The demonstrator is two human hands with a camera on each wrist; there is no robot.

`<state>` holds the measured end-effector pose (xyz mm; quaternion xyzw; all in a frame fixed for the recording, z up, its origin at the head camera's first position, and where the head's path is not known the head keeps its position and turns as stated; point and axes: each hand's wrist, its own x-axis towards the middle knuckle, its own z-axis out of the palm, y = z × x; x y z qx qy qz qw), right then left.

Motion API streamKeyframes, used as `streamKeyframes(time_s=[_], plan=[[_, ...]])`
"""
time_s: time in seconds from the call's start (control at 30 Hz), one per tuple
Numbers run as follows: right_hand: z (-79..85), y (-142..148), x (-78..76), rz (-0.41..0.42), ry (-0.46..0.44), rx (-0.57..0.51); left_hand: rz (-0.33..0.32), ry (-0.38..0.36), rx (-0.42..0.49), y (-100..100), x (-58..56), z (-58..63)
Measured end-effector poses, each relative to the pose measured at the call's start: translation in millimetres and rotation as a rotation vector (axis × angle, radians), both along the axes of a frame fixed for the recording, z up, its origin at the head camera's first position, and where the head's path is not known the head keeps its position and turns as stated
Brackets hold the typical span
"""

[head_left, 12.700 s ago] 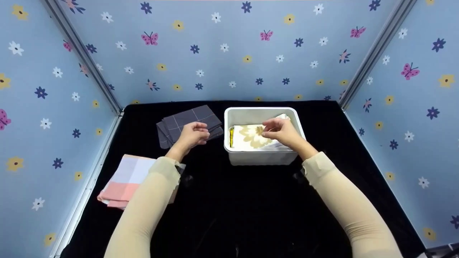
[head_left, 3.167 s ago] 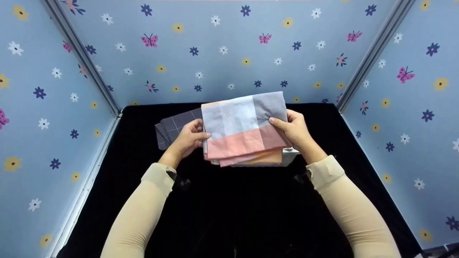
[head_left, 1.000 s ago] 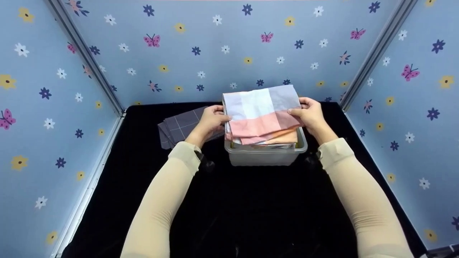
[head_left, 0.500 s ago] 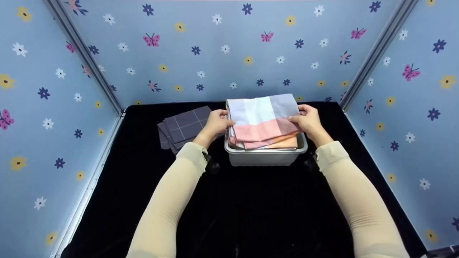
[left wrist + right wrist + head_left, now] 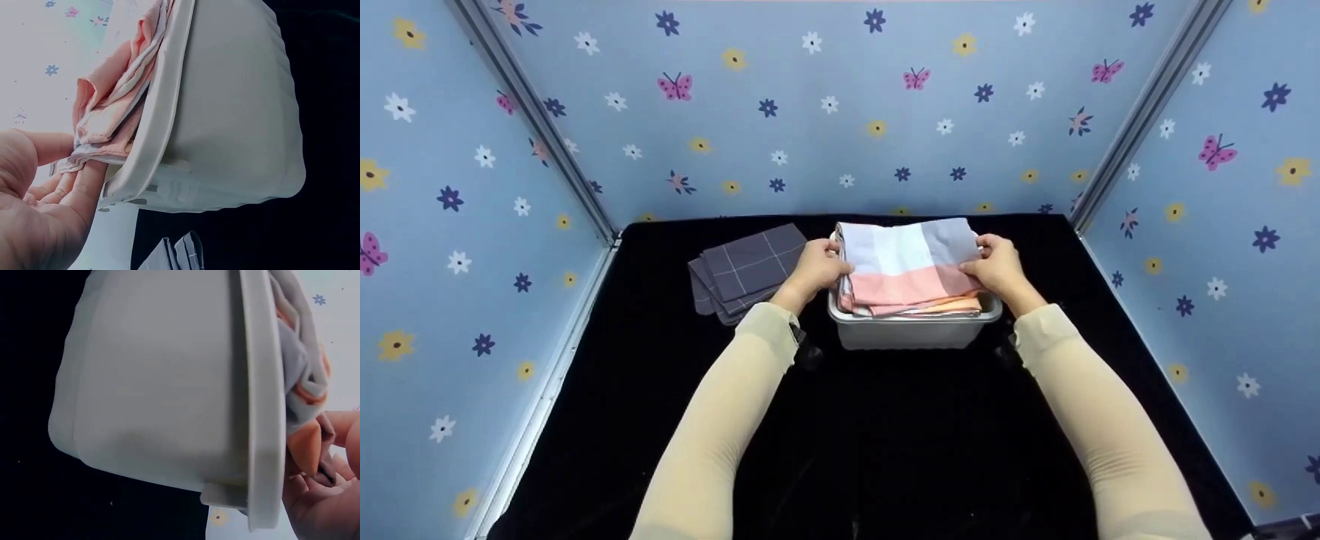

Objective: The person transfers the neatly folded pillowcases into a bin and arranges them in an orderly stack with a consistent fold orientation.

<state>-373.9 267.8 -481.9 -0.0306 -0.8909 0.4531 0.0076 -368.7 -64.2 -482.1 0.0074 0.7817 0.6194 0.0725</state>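
Observation:
A folded checked cloth (image 5: pixel 904 255) in pink, white, grey and orange lies in the mouth of a pale grey plastic bin (image 5: pixel 904 334), its layers rising above the rim. My left hand (image 5: pixel 816 268) pinches the cloth's left edge between thumb and fingers, right at the bin's rim. On the opposite side my right hand (image 5: pixel 997 268) pinches the right edge. The left wrist view shows the pink layers (image 5: pixel 112 107) bunched over the rim, fingers beneath them. In the right wrist view an orange and brown corner (image 5: pixel 309 447) sits in my right fingers. The bin's contents are hidden under the cloth.
Left of the bin lies a fanned pile of dark grey cloths (image 5: pixel 750 266) with thin white check lines. Black fabric (image 5: pixel 885 435) covers the table. Light blue flower-printed panels (image 5: pixel 840 105) close in the back and both sides.
The checked cloth, earlier at the front left of the table, was picked up and carried over the bin. In the last second both hands lowered it into the bin's opening.

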Motion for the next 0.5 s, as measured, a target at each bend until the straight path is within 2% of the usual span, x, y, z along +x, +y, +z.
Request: streamKeyframes(time_s=[0.2, 0.5], plan=[[-2.2, -3.2, 1.2, 0.010, 0.052, 0.149, 0.004, 0.019, -0.033, 1.8, -0.4, -1.3], [1.1, -2.6, 3.8, 0.008, 0.049, 0.183, 0.008, 0.027, -0.058, 3.9, -2.8, -2.5]])
